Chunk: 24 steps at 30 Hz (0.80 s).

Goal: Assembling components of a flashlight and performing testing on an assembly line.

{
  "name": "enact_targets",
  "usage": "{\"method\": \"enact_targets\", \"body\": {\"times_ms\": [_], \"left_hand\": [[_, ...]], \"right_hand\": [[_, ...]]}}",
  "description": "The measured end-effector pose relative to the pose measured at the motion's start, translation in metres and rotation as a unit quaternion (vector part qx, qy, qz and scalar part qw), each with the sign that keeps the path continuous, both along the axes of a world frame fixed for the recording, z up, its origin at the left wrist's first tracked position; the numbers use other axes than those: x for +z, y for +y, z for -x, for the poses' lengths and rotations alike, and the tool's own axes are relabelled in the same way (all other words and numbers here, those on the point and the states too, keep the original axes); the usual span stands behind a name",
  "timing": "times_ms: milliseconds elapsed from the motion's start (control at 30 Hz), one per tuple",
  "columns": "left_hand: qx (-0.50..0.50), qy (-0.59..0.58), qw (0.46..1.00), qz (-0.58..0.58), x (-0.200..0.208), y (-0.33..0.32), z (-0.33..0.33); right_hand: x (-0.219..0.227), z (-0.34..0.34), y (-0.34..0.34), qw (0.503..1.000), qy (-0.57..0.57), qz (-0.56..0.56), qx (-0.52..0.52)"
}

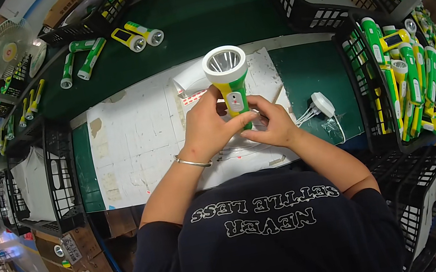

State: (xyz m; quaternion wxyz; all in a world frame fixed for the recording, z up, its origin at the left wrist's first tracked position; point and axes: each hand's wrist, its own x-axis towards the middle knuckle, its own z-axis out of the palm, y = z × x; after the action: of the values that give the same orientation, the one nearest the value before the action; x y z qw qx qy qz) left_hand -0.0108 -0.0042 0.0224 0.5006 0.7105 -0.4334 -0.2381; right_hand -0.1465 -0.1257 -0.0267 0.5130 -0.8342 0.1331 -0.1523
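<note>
Lower body of the green-and-yellow flashlight [230,84] hidden behind the left hand [208,129] and right hand [272,124], sheet beneath that flashlight partly covered, crate of flashlights [402,80] to its right blurred toward the rim

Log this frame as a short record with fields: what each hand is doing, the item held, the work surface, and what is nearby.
Held item: green and yellow flashlight, upright, lens facing up
Left hand: wrapped around the flashlight body from the left; bracelet on the wrist
Right hand: fingertips on the lower part of the flashlight
Work surface: white sheet over a green table
Right side: black crate full of similar flashlights; white charger with cable
Far side: loose flashlights lying on the table
</note>
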Motion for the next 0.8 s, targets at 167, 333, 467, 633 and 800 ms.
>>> {"method": "enact_targets", "body": {"times_ms": [167, 333, 467, 633, 800], "left_hand": [[0.014, -0.007, 1.000, -0.011, -0.004, 0.002, 0.000], [0.017, 0.031, 0.999, 0.003, -0.009, 0.003, -0.002], [0.000, -0.012, 1.000, -0.011, -0.015, -0.003, -0.003], [-0.014, 0.050, 0.998, 0.019, -0.024, -0.003, -0.010], [0.036, 0.067, 0.997, -0.017, -0.020, 0.005, -0.027]], "right_hand": [[-0.007, -0.003, 0.003, 0.999, 0.003, -0.052, 0.004], [-0.011, -0.004, 0.007, 0.995, -0.007, -0.103, 0.013], [-0.022, 0.001, 0.006, 0.985, -0.051, -0.165, 0.012], [0.041, 0.026, -0.010, 0.998, 0.017, -0.023, -0.055], [0.130, 0.120, -0.096, 0.859, -0.076, 0.231, -0.450]]}}
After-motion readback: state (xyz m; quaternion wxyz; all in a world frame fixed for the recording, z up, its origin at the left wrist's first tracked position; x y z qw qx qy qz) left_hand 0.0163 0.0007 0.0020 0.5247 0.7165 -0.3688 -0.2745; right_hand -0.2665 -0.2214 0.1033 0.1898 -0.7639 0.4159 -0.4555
